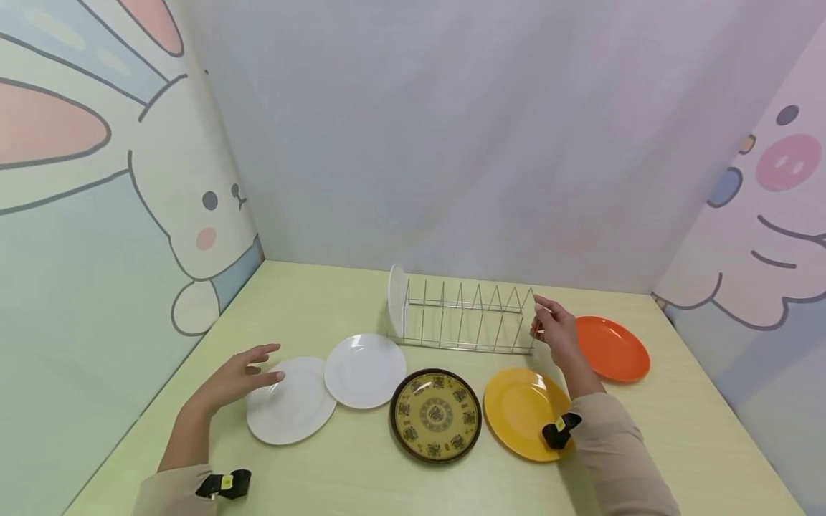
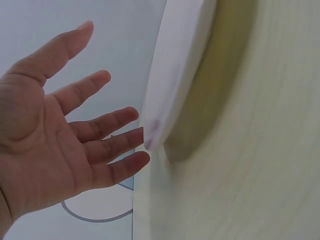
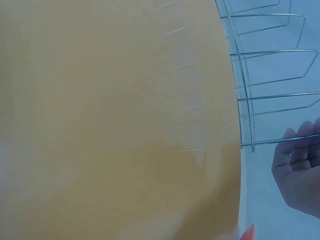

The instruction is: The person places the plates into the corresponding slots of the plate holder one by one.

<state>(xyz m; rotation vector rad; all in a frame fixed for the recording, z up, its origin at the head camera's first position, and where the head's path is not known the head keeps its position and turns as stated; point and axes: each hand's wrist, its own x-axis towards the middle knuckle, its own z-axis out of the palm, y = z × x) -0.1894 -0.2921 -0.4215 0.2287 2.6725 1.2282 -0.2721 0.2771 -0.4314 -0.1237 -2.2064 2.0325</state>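
Observation:
My right hand (image 1: 556,333) is at the right end of a wire dish rack (image 1: 459,347), its fingers curled about the end wire. In the right wrist view the fingers (image 3: 296,156) overlap that wire, beside the large, near yellow plate (image 3: 110,110). One white plate (image 1: 396,304) stands on edge in the rack's left end. My left hand (image 1: 234,380) hovers with spread fingers by the left white plate (image 1: 290,408) and holds nothing. In the left wrist view the open palm (image 2: 60,140) faces the camera, fingertips close to the edge of a white plate (image 2: 175,75).
A smaller white plate (image 1: 365,373) lies beside the left one. To its right are a brown-rimmed patterned plate (image 1: 436,416), then the yellow plate (image 1: 525,416). An orange plate (image 1: 613,349) lies beyond my right forearm. Walls with cartoon animals (image 1: 193,179) enclose the pale table (image 1: 348,473).

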